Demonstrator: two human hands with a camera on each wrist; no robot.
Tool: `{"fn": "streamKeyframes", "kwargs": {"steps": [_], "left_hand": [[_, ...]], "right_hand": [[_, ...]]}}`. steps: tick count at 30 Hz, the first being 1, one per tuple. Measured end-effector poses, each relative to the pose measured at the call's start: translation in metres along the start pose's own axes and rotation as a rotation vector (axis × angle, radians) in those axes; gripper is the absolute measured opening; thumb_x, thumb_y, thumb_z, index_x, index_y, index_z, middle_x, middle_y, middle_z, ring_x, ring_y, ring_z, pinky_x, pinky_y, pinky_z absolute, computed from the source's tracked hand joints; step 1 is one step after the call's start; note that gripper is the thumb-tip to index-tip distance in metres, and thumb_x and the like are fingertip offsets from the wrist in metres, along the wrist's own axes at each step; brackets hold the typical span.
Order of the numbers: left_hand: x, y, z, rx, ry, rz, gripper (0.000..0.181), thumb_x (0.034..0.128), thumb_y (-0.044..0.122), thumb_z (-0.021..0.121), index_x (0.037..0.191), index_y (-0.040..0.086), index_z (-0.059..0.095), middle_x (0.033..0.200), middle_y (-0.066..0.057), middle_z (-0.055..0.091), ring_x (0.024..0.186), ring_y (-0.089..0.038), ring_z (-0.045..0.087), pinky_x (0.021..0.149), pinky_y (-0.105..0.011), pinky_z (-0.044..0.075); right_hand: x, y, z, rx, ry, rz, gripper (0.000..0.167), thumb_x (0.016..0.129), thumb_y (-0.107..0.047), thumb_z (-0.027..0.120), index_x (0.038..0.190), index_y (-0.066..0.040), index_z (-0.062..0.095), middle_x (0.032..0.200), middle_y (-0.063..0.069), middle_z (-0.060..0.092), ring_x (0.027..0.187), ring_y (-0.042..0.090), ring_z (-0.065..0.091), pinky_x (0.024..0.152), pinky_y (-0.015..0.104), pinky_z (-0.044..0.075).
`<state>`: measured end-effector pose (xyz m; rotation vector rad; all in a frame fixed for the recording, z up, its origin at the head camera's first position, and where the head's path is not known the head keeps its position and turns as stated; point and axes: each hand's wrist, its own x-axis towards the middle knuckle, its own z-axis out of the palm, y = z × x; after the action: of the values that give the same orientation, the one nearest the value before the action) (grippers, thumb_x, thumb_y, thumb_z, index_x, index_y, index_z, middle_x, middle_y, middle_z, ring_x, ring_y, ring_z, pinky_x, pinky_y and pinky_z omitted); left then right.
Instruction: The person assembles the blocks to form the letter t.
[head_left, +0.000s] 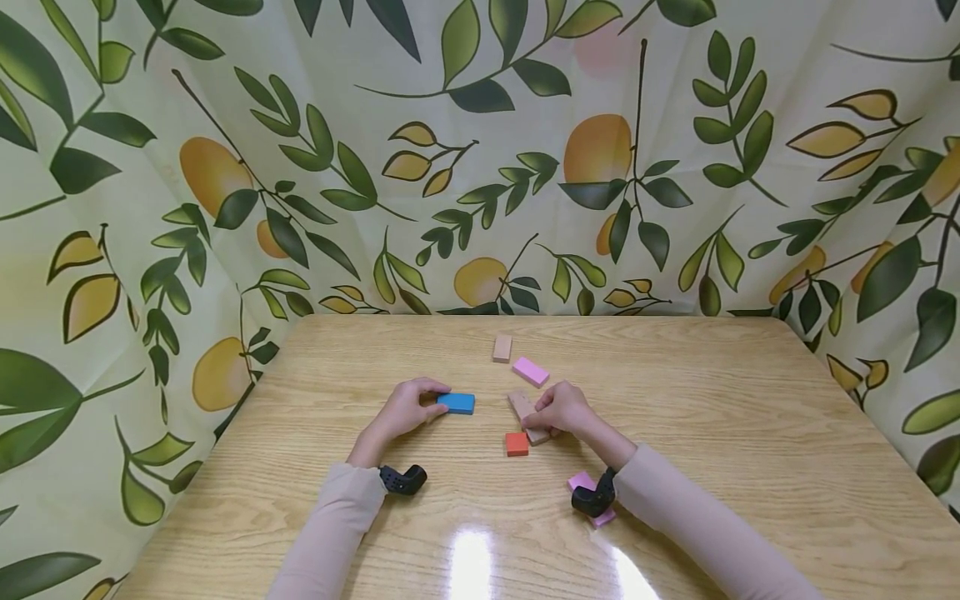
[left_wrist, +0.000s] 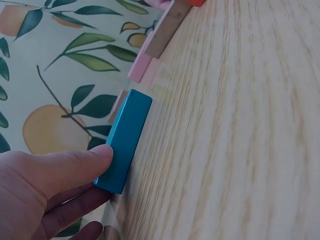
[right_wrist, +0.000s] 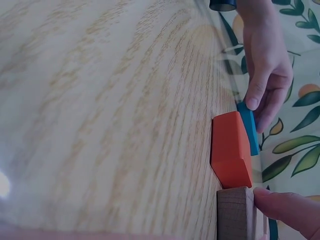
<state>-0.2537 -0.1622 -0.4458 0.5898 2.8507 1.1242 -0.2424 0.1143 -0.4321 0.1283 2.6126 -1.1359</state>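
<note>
My left hand point(head_left: 405, 408) pinches one end of a blue block point(head_left: 457, 404) between thumb and fingers, low over the wood table. In the left wrist view the thumb presses the side of this blue block point(left_wrist: 124, 142). My right hand point(head_left: 566, 408) holds a plain wooden block point(head_left: 522, 406) with bent fingers, covering its middle. A red block point(head_left: 517, 444) lies just in front of the wooden block's near end. In the right wrist view the red block point(right_wrist: 231, 150) stands by the wooden block point(right_wrist: 234, 212), and a fingertip touches the wooden one.
Beyond the hands lie a pink block point(head_left: 531, 372) and another plain wooden block point(head_left: 502, 348). A further pink block point(head_left: 581, 482) is partly hidden beneath the right wrist camera point(head_left: 594, 497). Leaf-and-fruit patterned cloth point(head_left: 480, 208) borders the table point(head_left: 360, 350) at the back and sides.
</note>
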Motion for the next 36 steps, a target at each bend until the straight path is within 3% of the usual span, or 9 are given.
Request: {"fn": "streamKeyframes", "kwargs": {"steps": [20, 31, 36], "left_hand": [[0.005, 0.004, 0.006, -0.002, -0.009, 0.006, 0.028, 0.0859, 0.011, 0.071, 0.113, 0.003, 0.07, 0.116, -0.015, 0.07, 0.113, -0.03, 0.064, 0.099, -0.045, 0.051], [0.008, 0.009, 0.009, -0.003, -0.013, -0.024, 0.028, 0.0856, 0.011, 0.072, 0.113, 0.005, 0.071, 0.117, -0.014, 0.07, 0.112, -0.029, 0.064, 0.099, -0.044, 0.052], [0.008, 0.01, 0.009, -0.002, -0.013, -0.028, 0.028, 0.0858, 0.012, 0.071, 0.113, 0.005, 0.071, 0.118, -0.014, 0.069, 0.113, -0.029, 0.063, 0.1, -0.045, 0.051]], "right_hand": [[-0.012, 0.005, -0.001, 0.065, 0.014, 0.003, 0.028, 0.074, -0.02, 0.082, 0.068, -0.007, 0.058, 0.059, -0.002, 0.052, 0.047, 0.005, 0.05, 0.043, 0.015, 0.044], [0.001, 0.014, -0.008, 0.192, -0.076, -0.019, 0.018, 0.078, -0.009, 0.078, 0.083, -0.001, 0.063, 0.06, -0.002, 0.056, 0.05, 0.006, 0.053, 0.046, 0.017, 0.049], [0.007, 0.013, -0.012, 0.219, -0.109, -0.02, 0.022, 0.078, -0.006, 0.077, 0.093, 0.002, 0.062, 0.064, -0.002, 0.059, 0.054, 0.006, 0.054, 0.05, 0.017, 0.049]]}}
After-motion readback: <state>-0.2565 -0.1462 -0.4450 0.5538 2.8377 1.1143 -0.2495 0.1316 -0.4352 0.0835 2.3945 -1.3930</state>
